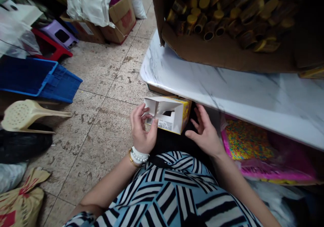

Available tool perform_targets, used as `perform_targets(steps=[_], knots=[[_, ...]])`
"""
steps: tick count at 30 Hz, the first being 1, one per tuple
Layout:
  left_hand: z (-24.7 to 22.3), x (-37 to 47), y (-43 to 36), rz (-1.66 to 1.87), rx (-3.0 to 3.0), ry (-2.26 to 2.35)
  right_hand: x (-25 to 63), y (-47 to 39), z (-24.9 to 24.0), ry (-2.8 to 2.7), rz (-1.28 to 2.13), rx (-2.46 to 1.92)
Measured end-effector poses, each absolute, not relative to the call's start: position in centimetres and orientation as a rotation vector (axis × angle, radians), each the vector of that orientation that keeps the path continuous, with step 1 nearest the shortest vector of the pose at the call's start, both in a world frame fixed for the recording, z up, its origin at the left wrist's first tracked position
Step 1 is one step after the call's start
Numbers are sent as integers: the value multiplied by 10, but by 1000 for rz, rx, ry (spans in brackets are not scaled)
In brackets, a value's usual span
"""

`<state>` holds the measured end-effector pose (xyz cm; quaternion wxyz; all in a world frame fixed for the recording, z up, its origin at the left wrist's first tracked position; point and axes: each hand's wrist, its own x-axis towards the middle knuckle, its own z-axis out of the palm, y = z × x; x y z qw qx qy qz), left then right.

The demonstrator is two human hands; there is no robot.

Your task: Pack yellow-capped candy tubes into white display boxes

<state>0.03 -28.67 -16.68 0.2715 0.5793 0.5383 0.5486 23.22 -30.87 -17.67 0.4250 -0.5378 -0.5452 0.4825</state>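
A small yellow and white carton (165,125) lies tilted over my lap, its end open toward me and its white inside showing. My left hand (144,127) grips the carton's left side, thumb on the near flap and fingers at the far flap. To the right of the carton, my right hand (204,129) is held apart from it, fingers spread and holding nothing.
A marble-patterned table (202,82) bears a large cardboard box (227,56) of yellow-capped jars. Below it sits a pink bag (278,173) of colourful bits. Blue crates (60,85), a cream plastic stool (22,114) and cartons (124,19) stand at the left.
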Motion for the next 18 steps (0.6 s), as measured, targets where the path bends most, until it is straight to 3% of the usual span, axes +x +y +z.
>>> perform_targets(steps=[5, 12, 16, 18], knots=[[-170, 18, -267, 1185, 1452, 1473, 217, -286, -176, -1493, 1109, -1432], [-169, 39, -286, 811, 2153, 1361, 198, -285, -162, -1674, 958, -1509], [-170, 32, -303, 889, 2178, 1299, 236, -297, -151, -1994, 1232, -1208], [-161, 31, -309, 900, 2233, 1243, 256, -306, -143, -2082, 1094, -1129]])
